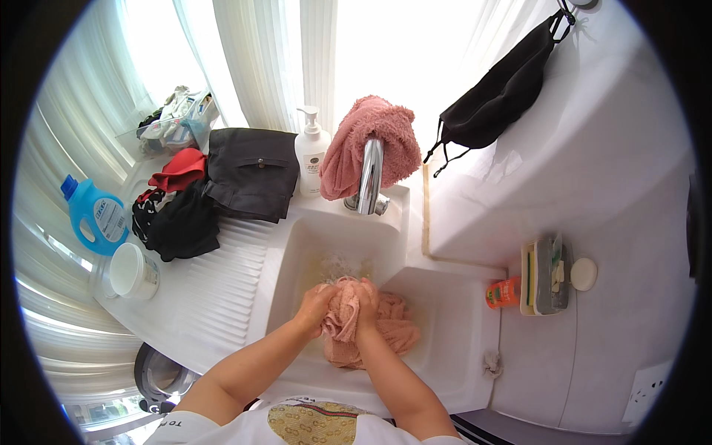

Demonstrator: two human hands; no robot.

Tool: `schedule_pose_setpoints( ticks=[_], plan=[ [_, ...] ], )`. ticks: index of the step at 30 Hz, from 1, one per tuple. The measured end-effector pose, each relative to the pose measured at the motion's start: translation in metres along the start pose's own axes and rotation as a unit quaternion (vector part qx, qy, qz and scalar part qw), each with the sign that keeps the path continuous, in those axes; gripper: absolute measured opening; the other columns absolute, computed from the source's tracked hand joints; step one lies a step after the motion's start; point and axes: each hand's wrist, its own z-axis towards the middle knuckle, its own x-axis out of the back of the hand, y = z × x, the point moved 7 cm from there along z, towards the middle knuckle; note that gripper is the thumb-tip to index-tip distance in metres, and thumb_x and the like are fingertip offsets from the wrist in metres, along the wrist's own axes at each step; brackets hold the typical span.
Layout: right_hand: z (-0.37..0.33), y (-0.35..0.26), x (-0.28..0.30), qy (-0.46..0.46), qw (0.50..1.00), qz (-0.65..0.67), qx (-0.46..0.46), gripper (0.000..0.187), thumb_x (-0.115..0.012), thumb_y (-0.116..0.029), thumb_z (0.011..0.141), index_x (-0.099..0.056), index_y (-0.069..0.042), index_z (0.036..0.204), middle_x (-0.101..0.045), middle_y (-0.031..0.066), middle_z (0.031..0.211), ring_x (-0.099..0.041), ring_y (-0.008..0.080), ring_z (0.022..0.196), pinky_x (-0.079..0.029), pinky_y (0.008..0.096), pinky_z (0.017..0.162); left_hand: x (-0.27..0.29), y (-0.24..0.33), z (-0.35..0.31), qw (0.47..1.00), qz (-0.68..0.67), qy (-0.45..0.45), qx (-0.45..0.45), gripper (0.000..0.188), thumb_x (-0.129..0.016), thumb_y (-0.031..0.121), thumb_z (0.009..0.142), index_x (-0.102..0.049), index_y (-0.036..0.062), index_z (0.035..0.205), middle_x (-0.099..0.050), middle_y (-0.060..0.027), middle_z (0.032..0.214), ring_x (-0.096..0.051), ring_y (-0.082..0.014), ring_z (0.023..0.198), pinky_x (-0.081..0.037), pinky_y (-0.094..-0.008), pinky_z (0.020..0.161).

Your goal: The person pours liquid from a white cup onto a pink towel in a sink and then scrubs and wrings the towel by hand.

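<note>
A wet pink towel (396,328) is bunched in the white sink (303,241), partly lying in shallow water. My left hand (317,307) is closed on one side of the gathered cloth. On the other side my right hand (366,302) grips it too, fingers wrapped into the folds. Between my hands the towel rises in a twisted bundle, and its lower part spreads beneath my right wrist. Splashing water shows just beyond my fingers. A chrome faucet (370,174) stands behind the sink, with a darker pink fluffy cloth (345,152) draped over it.
Left of the sink is a ridged washboard (228,276). Beyond it lie folded dark trousers (251,174), black clothing (184,222), a blue detergent jug (97,215) and a white tub (133,272). A white pump bottle (311,156) stands by the faucet. At right sits a wall holder (547,276).
</note>
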Motion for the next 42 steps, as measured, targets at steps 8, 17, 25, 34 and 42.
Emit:
schedule_pose_setpoints(
  ticks=[8,17,25,34,42],
  plan=[
    [-0.02,-0.069,-0.049,-0.227,0.957,-0.173,0.044,0.008,-0.061,-0.006,0.083,-0.061,0.001,0.078,-0.058,-0.0011,0.072,-0.052,0.0079,0.067,-0.045,0.024,0.062,0.012,0.085,-0.054,0.967,0.235,-0.001,-0.098,0.027,-0.068,0.026,0.086,-0.057,0.0017,0.089,-0.061,-0.0092,0.075,-0.062,-0.0155,0.06,-0.051,-0.0294,0.05],
    [-0.034,-0.059,-0.088,-0.099,0.979,-0.099,0.148,0.011,-0.06,-0.004,0.082,-0.055,0.0,0.072,-0.056,-0.0021,0.072,-0.049,0.0071,0.066,-0.041,0.0238,0.058,0.019,0.077,-0.045,0.978,-0.149,0.014,-0.142,0.016,-0.056,0.011,0.086,-0.058,-0.0039,0.092,-0.063,-0.0128,0.084,-0.065,-0.0218,0.072,-0.055,-0.033,0.06],
    [-0.063,-0.044,-0.154,-0.122,0.942,-0.198,0.242,0.012,-0.06,-0.007,0.081,-0.053,0.001,0.073,-0.056,0.0008,0.072,-0.05,0.0094,0.069,-0.043,0.0262,0.063,0.071,0.116,-0.054,0.98,-0.147,-0.088,-0.104,0.011,-0.055,0.014,0.086,-0.054,0.0032,0.091,-0.061,-0.0091,0.086,-0.062,-0.0192,0.074,-0.054,-0.0356,0.065],
    [-0.104,0.013,-0.222,-0.327,0.856,-0.361,0.176,0.03,-0.067,-0.023,0.077,-0.061,-0.006,0.1,-0.052,0.0167,0.124,-0.044,0.0249,0.119,-0.035,0.0356,0.101,0.221,0.189,-0.093,0.841,0.408,-0.113,-0.337,0.024,-0.073,0.016,0.072,-0.058,0.0059,0.088,-0.06,-0.0065,0.093,-0.055,-0.0195,0.091,-0.045,-0.035,0.082],
    [-0.151,0.051,-0.244,-0.267,0.683,-0.57,0.372,0.042,-0.069,-0.038,0.07,-0.066,-0.009,0.101,-0.059,0.0119,0.12,-0.051,0.0295,0.113,-0.038,0.047,0.096,0.219,0.176,-0.114,0.633,0.545,-0.041,-0.549,0.027,-0.07,0.034,0.08,-0.068,0.0081,0.089,-0.063,-0.0091,0.114,-0.049,-0.0375,0.117,-0.037,-0.0469,0.096]
  ],
)
